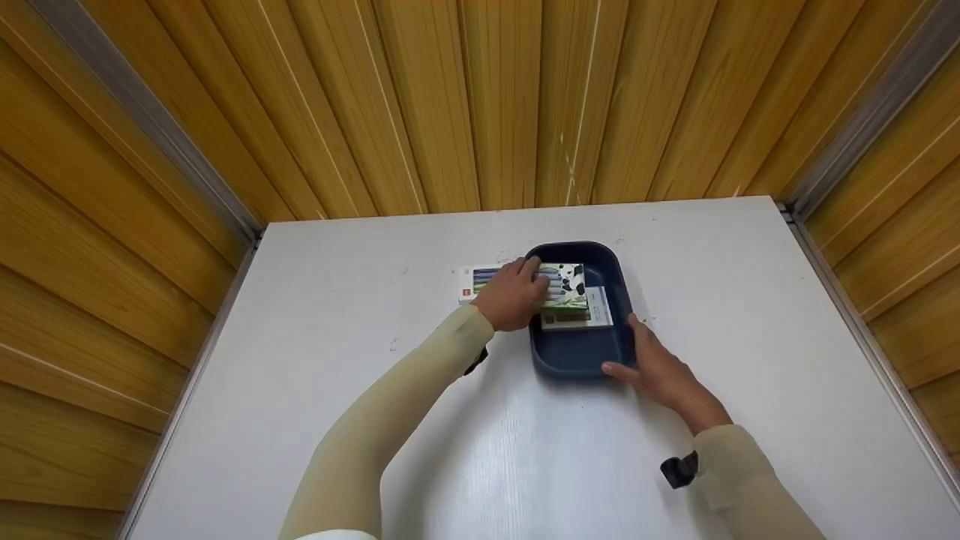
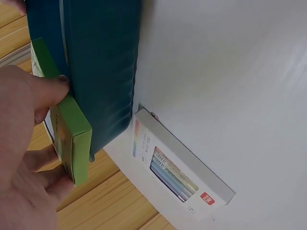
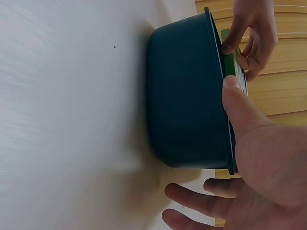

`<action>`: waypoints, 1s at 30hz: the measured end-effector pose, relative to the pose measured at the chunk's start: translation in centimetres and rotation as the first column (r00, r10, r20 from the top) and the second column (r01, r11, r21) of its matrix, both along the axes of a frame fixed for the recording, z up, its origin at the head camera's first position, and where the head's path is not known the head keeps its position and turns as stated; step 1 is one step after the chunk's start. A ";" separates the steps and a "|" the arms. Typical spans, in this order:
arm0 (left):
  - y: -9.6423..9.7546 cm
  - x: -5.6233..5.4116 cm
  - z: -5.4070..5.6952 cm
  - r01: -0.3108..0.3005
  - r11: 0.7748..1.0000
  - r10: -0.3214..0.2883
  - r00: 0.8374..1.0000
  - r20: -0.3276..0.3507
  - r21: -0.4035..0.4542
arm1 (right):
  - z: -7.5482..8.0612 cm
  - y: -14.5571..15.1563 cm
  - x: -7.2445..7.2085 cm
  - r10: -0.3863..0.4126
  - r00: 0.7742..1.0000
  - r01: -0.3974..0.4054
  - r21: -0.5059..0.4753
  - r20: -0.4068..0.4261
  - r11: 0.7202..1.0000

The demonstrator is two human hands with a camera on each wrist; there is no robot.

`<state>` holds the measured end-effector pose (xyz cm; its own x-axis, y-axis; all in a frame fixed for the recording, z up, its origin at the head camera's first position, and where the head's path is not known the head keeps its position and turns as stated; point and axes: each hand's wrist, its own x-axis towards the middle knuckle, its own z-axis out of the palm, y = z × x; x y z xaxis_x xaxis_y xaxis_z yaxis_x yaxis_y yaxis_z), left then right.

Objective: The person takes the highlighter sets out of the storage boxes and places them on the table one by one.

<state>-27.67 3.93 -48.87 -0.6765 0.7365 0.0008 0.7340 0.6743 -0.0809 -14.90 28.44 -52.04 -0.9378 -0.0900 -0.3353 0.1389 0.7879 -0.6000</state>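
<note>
My left hand [image 1: 513, 294] pinches a green-edged box with a panda picture [image 1: 574, 281], thumb on one edge and fingers on the opposite one. The box is over the inside of a dark blue plastic bin [image 1: 577, 364]. Below it, a white box [image 1: 600, 307] lies in the bin. My right hand [image 1: 664, 371] is at the bin's near right corner. Its thumb touches the rim, and its fingers stretch out loosely beside the outer wall. A white box of pens [image 2: 175, 163], with a window showing pastel barrels, lies on the table left of the bin, partly hidden by my left hand in the head view.
The bin stands on a white table [image 1: 360, 300], nearer its back edge. Wood-patterned panels [image 1: 495, 105] rise behind the table and along both sides, with grey metal rails at the corners. A black wrist strap piece [image 1: 680, 470] sits at my right sleeve.
</note>
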 end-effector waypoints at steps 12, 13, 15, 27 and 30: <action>-0.5 0.1 -0.2 0.016 0.997 -0.017 1.000 0.007 0.077 | -0.2 0.0 0.0 -0.007 1.000 0.007 -0.003 0.004 1.000; -0.5 0.1 -0.2 0.011 0.997 -0.012 1.000 0.011 0.076 | -0.1 0.0 0.0 -0.007 1.000 0.007 -0.004 0.003 1.000; -0.6 0.1 -0.2 -0.001 0.998 0.000 1.000 0.021 0.069 | -0.2 0.0 0.0 -0.004 1.000 0.004 -0.001 0.000 1.000; -0.9 0.0 0.1 -0.034 0.998 0.030 0.997 0.065 0.057 | -0.1 0.0 0.0 -0.002 1.000 0.002 -0.001 0.019 1.000; -1.1 0.0 0.1 -0.022 0.998 0.019 0.999 0.047 0.059 | -0.1 0.1 0.0 0.003 1.000 -0.003 -0.005 0.013 1.000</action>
